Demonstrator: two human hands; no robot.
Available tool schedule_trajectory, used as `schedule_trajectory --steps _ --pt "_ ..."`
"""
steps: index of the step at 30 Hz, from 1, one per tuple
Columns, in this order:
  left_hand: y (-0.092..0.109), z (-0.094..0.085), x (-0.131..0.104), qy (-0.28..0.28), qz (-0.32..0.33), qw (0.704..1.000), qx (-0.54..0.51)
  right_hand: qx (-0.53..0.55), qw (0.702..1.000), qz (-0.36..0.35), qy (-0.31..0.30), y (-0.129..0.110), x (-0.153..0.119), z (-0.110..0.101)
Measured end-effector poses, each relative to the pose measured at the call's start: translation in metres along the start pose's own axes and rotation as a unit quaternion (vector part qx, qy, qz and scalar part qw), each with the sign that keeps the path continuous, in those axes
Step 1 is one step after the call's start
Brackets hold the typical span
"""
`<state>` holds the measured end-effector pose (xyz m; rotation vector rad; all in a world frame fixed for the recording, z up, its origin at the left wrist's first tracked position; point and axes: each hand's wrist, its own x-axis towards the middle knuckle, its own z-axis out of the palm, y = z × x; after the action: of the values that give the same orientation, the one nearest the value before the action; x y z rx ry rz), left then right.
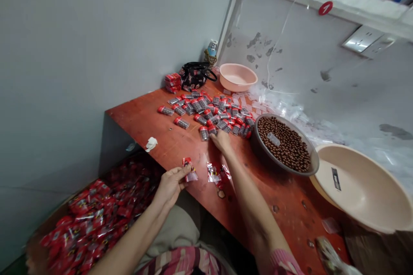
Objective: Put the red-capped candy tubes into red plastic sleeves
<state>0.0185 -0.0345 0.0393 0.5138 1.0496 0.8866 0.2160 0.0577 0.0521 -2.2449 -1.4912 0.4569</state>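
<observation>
My left hand pinches a small red and clear packet over the near edge of the red table. My right hand reaches to the near side of a spread of small clear containers with red caps and dark contents. Its fingers are closed at one of these containers; the fingertips are partly hidden. More red and clear packets lie on the table between my hands, beside my right forearm.
A grey bowl of brown balls and a large beige basin stand at the right. Behind are a pink basin, a black bag and clear plastic pieces. Many red packets fill a box at the lower left.
</observation>
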Motion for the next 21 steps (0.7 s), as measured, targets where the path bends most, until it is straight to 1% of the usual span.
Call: schedule_trajectory --steps 2,3,4,6,7,8,10,11,13,15,17,21 --pt "0.002 -0.003 0.002 0.011 -0.001 0.999 -0.033 0.024 1.0 -0.013 0.0 0.003 -0.007 -0.001" --pt "0.003 -0.004 0.003 0.017 -0.001 0.999 -0.05 0.033 0.999 -0.021 0.005 0.005 -0.016 -0.003" --pt "0.003 -0.004 0.004 0.022 0.0 0.997 -0.068 0.051 0.998 -0.032 0.013 0.008 -0.029 -0.006" --pt "0.003 -0.003 0.006 0.029 0.003 0.994 -0.104 0.102 0.993 -0.056 0.024 0.013 -0.064 -0.01" --pt "0.003 -0.001 0.007 0.029 0.004 0.992 -0.12 0.188 0.979 -0.079 0.022 0.014 -0.085 -0.01" --pt "0.002 0.001 0.008 0.029 0.004 0.99 -0.135 0.264 0.961 -0.083 0.012 0.016 -0.106 -0.009" --pt "0.0 0.005 0.01 0.027 0.004 0.987 -0.16 0.374 0.924 -0.067 -0.048 0.017 -0.145 -0.003" --pt "-0.002 0.008 0.01 0.026 0.004 0.986 -0.167 0.402 0.911 -0.063 -0.065 0.018 -0.161 0.001" --pt "-0.005 0.013 0.01 0.022 0.009 0.984 -0.174 0.41 0.909 -0.06 -0.051 0.017 -0.183 0.009" --pt "-0.008 0.019 0.008 0.006 0.013 0.984 -0.176 0.401 0.914 -0.061 -0.027 0.017 -0.192 0.016" --pt "-0.01 0.025 0.003 -0.017 0.016 0.984 -0.174 0.407 0.912 -0.055 -0.02 0.017 -0.194 0.019" --pt "-0.012 0.036 -0.009 -0.053 0.041 0.989 -0.13 0.452 0.891 -0.037 -0.032 0.021 -0.192 0.022"
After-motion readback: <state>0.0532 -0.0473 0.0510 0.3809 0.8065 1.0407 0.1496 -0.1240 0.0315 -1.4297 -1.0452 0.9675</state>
